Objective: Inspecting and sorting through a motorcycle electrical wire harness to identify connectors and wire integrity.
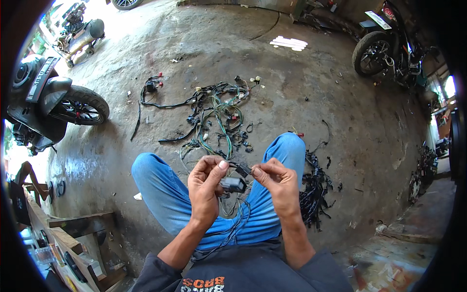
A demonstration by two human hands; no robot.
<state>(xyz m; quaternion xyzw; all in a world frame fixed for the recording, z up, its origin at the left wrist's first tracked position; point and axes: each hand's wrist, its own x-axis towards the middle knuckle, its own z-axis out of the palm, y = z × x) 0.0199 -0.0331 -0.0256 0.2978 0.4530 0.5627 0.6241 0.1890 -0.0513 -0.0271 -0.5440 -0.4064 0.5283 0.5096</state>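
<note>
Above my lap, my left hand (206, 184) is closed, thumb against fingers, on thin dark wires that lead to a small black connector (242, 169). My right hand (278, 183) pinches at the right end of that connector between thumb and fingertips. A larger grey plug housing (233, 184) hangs just below, beside my left fingers; whether they touch it I cannot tell. Loose thin wires (238, 221) trail down from there over my jeans. On the floor beyond my knees lies a spread-out wiring harness (221, 114) with green and black wires and several connectors.
Right of my knee is a heap of black tape or sleeve scraps (314, 194). Motorcycles stand at the left (80, 104) and far right (374, 53). An air compressor (80, 39) is at the far left. A wooden bench (68, 238) with tools is at the near left.
</note>
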